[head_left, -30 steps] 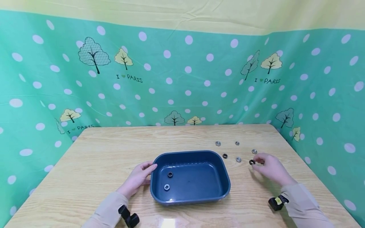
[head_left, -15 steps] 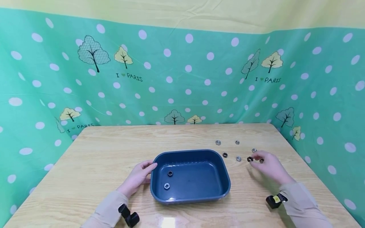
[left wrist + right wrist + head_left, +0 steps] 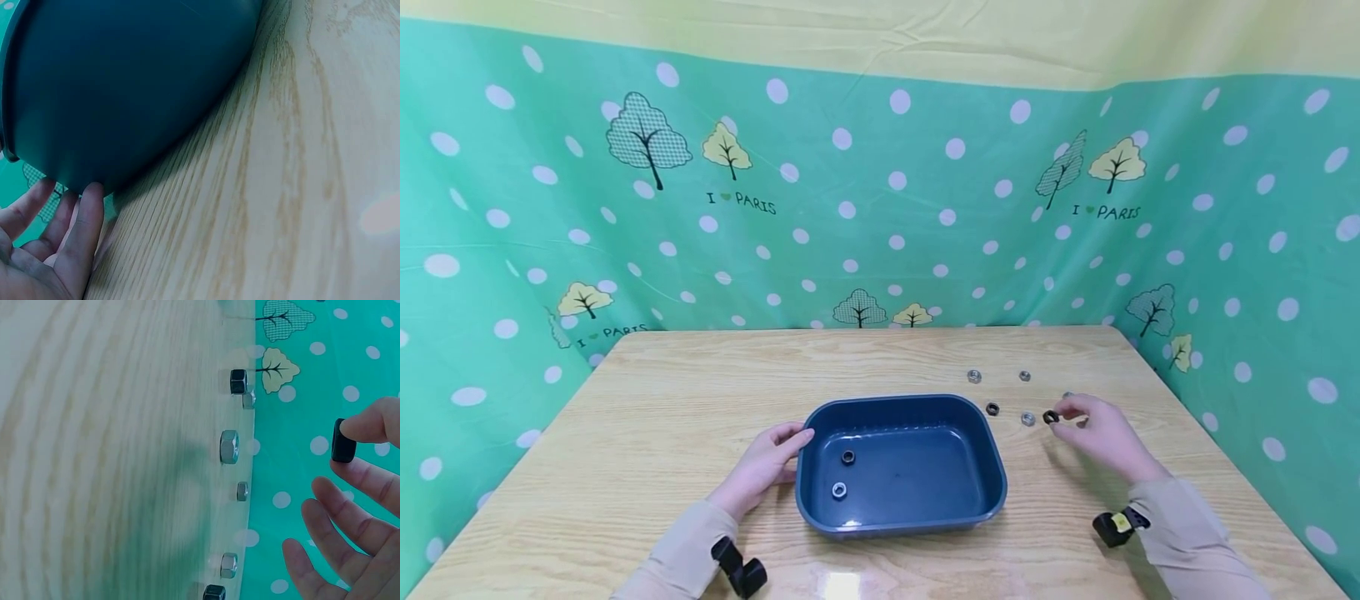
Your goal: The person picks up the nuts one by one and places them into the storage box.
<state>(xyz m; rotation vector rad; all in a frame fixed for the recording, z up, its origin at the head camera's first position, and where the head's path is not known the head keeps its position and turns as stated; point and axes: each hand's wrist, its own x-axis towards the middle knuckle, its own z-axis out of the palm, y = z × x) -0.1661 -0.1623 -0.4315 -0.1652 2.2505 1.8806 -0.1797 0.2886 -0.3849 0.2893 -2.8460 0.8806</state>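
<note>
I see my right hand [image 3: 1097, 429] pinching a black metal nut [image 3: 344, 442] above the wooden bench [image 3: 715, 375], well right of the blue rectangular plastic tray [image 3: 917, 492]; my left hand [image 3: 766, 458] holds the tray's left edge.

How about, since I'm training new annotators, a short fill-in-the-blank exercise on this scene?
1. The right hand pinches a nut whose colour is ____.
2. The left hand holds the blue tray, inside which lie ____ nuts.
3. The cloth behind the table names the city ____.

Missing words: black; two; PARIS.
</note>
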